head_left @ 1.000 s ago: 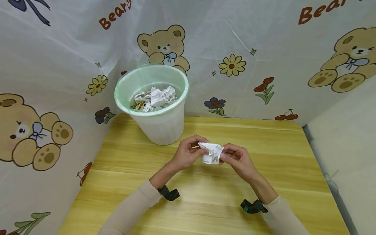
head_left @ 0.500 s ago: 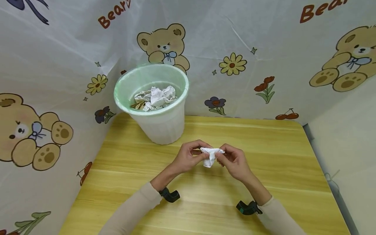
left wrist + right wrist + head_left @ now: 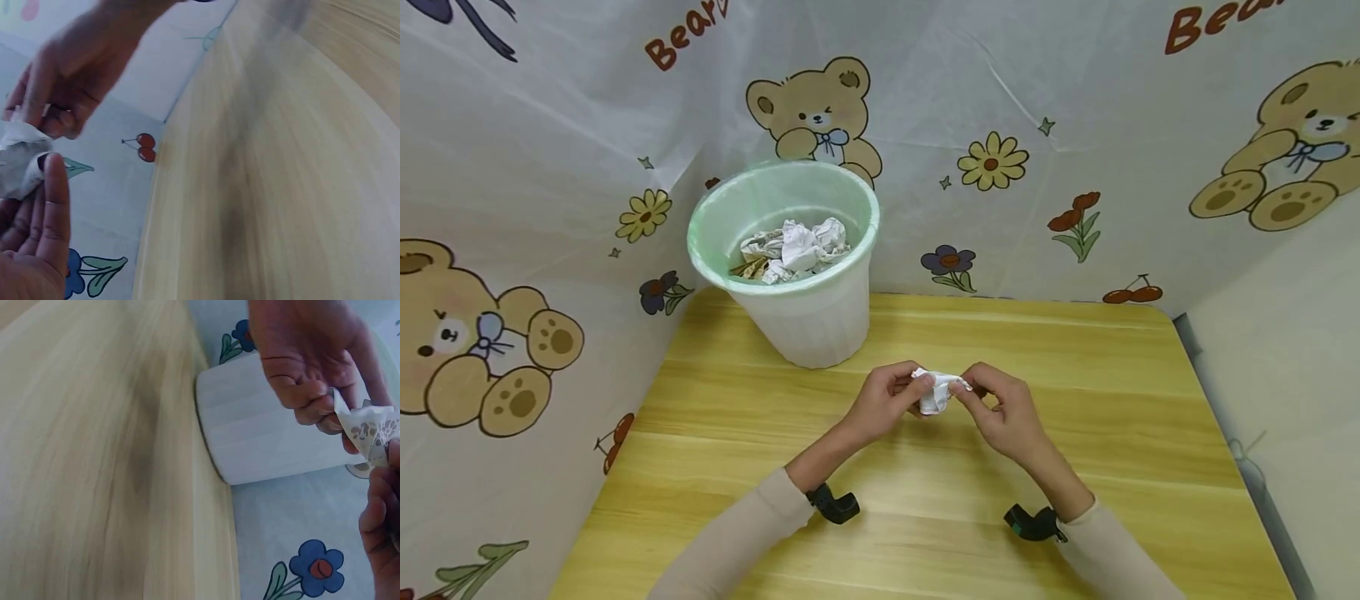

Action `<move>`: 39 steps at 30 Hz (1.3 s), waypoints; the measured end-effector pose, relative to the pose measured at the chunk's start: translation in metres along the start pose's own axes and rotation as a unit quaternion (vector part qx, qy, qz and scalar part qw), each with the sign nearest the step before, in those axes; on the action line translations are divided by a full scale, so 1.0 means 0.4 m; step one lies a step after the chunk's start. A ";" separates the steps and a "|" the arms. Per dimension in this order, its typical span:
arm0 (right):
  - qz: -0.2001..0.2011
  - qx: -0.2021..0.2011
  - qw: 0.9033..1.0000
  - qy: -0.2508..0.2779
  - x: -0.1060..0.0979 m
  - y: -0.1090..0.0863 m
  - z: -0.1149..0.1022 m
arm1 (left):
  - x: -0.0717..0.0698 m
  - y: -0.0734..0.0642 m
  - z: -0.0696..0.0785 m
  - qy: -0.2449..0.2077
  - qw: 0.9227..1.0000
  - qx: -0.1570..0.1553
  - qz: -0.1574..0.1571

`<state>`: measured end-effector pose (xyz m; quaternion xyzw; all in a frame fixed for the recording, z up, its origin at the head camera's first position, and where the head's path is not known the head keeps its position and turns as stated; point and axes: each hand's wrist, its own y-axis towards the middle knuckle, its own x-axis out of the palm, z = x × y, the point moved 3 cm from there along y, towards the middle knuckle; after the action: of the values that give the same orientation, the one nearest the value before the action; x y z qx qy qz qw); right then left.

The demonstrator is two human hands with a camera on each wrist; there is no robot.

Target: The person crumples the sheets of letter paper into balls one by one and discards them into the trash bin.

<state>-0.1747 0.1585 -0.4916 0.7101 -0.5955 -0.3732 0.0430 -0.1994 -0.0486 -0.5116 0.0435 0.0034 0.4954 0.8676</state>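
Note:
A small, crumpled piece of white paper (image 3: 936, 395) is held above the table, in front of me. My left hand (image 3: 878, 406) pinches its left side between thumb and fingers. On the opposite side, the thumb and fingers of my right hand (image 3: 1009, 414) pinch its edge. In the right wrist view the paper (image 3: 370, 430) shows a grey-brown print on its outer face. The left wrist view has the paper (image 3: 17, 161) cut off by the frame edge, so part of it is hidden.
A white trash bin (image 3: 827, 325) with a pale green liner stands at the back left of the wooden table (image 3: 1060, 367). Inside lie several crumpled papers (image 3: 801, 247) and something brown. A bear-printed cloth (image 3: 917, 100) hangs behind and at the left.
The paper has been folded into a smaller, more crumpled shape, and its printed face has turned away from the head view. Both hands keep hold of it; the bin has not moved.

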 end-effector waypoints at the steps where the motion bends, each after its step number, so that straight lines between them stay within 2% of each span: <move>1: 0.004 -0.024 0.999 -0.029 0.003 -0.001 -0.001 | 0.000 0.002 0.001 -0.012 1.000 -0.012 0.005; 4: 0.019 -0.097 0.990 -0.104 0.010 -0.006 -0.004 | 0.002 0.006 0.006 -0.073 0.996 -0.055 0.014; 7: 0.027 -0.164 0.973 -0.161 0.013 -0.012 -0.008 | 0.005 0.005 0.008 -0.123 0.989 -0.085 0.021; 11: 0.027 -0.228 0.952 -0.204 0.011 -0.014 -0.017 | 0.006 0.001 0.013 -0.133 0.987 -0.085 0.028; 14: 0.027 -0.237 0.949 -0.207 0.010 -0.016 -0.020 | 0.004 0.001 0.018 -0.129 0.989 -0.071 0.032; 15: 0.026 -0.230 0.952 -0.201 0.010 -0.018 -0.019 | 0.003 0.001 0.019 -0.129 0.989 -0.065 0.032; 16: 0.026 -0.215 0.959 -0.181 0.011 -0.019 -0.016 | 0.001 0.002 0.020 -0.128 0.989 -0.059 0.033; 17: 0.021 -0.186 0.971 -0.147 0.013 -0.020 -0.011 | 0.000 0.003 0.021 -0.129 0.990 -0.051 0.033; 19: 0.000 -0.092 0.995 -0.042 0.016 -0.023 0.000 | -0.003 0.005 0.022 -0.123 0.991 -0.033 0.037; 20: -0.008 -0.038 0.999 0.021 0.017 -0.023 0.005 | -0.004 0.006 0.024 -0.118 0.992 -0.021 0.036; 21: -0.013 0.017 0.996 0.082 0.018 -0.023 0.012 | -0.005 0.005 0.026 -0.105 0.994 -0.004 0.034; 22: -0.018 0.068 0.988 0.140 0.019 -0.022 0.019 | -0.005 0.004 0.030 -0.087 0.996 0.012 0.034; 24: -0.043 0.148 0.963 0.222 0.019 -0.022 0.027 | -0.003 -0.001 0.039 -0.046 0.998 0.041 0.034; 25: -0.059 0.168 0.954 0.243 0.019 -0.021 0.031 | -0.001 -0.004 0.043 -0.023 0.998 0.054 0.032; 27: -0.086 0.183 0.945 0.256 0.016 -0.023 0.038 | 0.004 -0.011 0.049 0.026 0.996 0.073 0.031; 29: -0.105 0.182 0.945 0.251 0.014 -0.028 0.041 | 0.010 -0.015 0.051 0.067 0.994 0.080 0.032; 34: -0.099 0.156 0.967 0.178 0.015 -0.035 0.038 | 0.020 -0.020 0.047 0.152 0.983 0.093 0.043; 37: -0.080 0.147 0.975 0.150 0.017 -0.035 0.033 | 0.022 -0.014 0.051 0.196 0.975 0.093 0.044; 39: -0.068 0.144 0.978 0.138 0.016 -0.036 0.030 | 0.021 -0.009 0.056 0.237 0.967 0.086 0.039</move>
<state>-0.1701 0.1616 -0.5105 0.7925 -0.5815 -0.1839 -0.0036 -0.1909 -0.0447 -0.4891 -0.0007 0.2499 0.5226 0.8151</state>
